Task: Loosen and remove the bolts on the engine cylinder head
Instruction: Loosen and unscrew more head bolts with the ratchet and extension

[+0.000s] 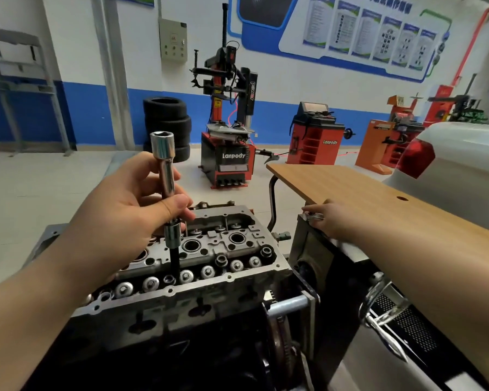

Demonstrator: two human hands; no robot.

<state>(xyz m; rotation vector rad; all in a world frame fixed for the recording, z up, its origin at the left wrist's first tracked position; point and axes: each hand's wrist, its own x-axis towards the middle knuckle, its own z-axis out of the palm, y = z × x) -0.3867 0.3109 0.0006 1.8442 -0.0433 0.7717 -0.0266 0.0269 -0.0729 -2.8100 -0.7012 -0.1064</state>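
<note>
left hand (130, 204) grips socket extension (167, 176) over cylinder head (209, 249); right hand (326, 218) pinches something small beside wooden table (364, 193); tyre changer (227, 122) behind

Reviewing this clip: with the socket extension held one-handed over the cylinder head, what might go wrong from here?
1. The left hand alone holds the socket extension upright; its black bit may slip off the bolt and round it.
2. The right hand reaches to the metal piece at the wooden table edge, so attention is probably split.
3. A loose bolt could drop into the cylinder head's open bores.
</note>
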